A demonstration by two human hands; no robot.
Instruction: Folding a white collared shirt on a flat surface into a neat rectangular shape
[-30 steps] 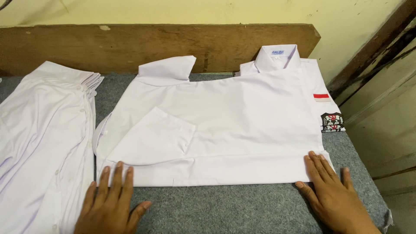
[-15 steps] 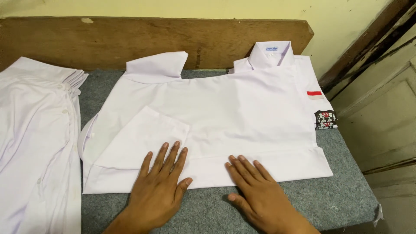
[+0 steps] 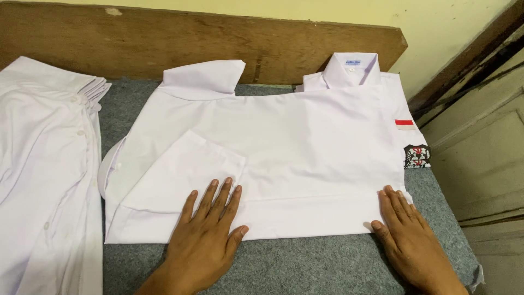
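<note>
The fingers point(image 3: 218, 194) of the left hand point(image 3: 204, 240) lie flat and a little apart on the white shirt point(image 3: 305, 147), pressing near its front edge, just beside the folded sleeve point(image 3: 185, 175). They grip nothing. The fingers point(image 3: 396, 202) of the right hand point(image 3: 412, 240) are flat and close together, resting on the shirt's right front corner, with the palm on the grey tabletop point(image 3: 305, 267).

Half a second ago both hands sat close together near the middle of the front edge. Now the right hand has slid out to the right corner, and the left hand has stayed near the sleeve. So it looks like the hands are smoothing the cloth flat, from the middle outward.

The shirt lies spread on the tabletop, collar point(image 3: 352, 68) to the back right and a second sleeve point(image 3: 204, 79) folded at the back left. A small red and white patch point(image 3: 404, 124) and a dark badge point(image 3: 417, 156) sit near its right edge.

To the left is a pile of white shirts point(image 3: 46, 164), just beside the spread shirt. Behind stands a wooden board point(image 3: 136, 43), touching the collar. The tabletop ends close to the right hand, so there is little room there.
</note>
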